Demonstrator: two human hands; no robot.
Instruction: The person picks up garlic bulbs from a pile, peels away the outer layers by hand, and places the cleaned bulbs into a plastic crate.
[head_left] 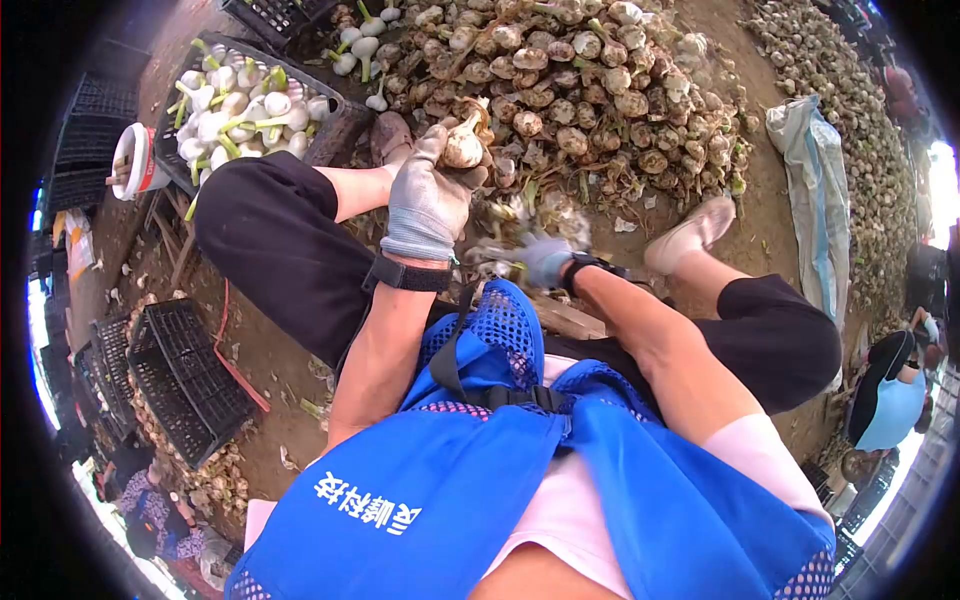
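Observation:
My left hand, in a grey-white work glove, is closed around a garlic bulb with loose brownish skin, held up in front of the big garlic pile. Lower and to the right, my right hand, also gloved, is smeared by motion between my knees. Blurred pale stalks or roots lie beside its fingers, and whether it grips anything cannot be made out. Peeled white bulbs with green stems fill a black crate at the upper left.
A white bucket stands left of the crate. Empty black crates lie at the lower left. A white sack lies right of the pile, with more garlic beyond. Other people are at the lower right and lower left edges.

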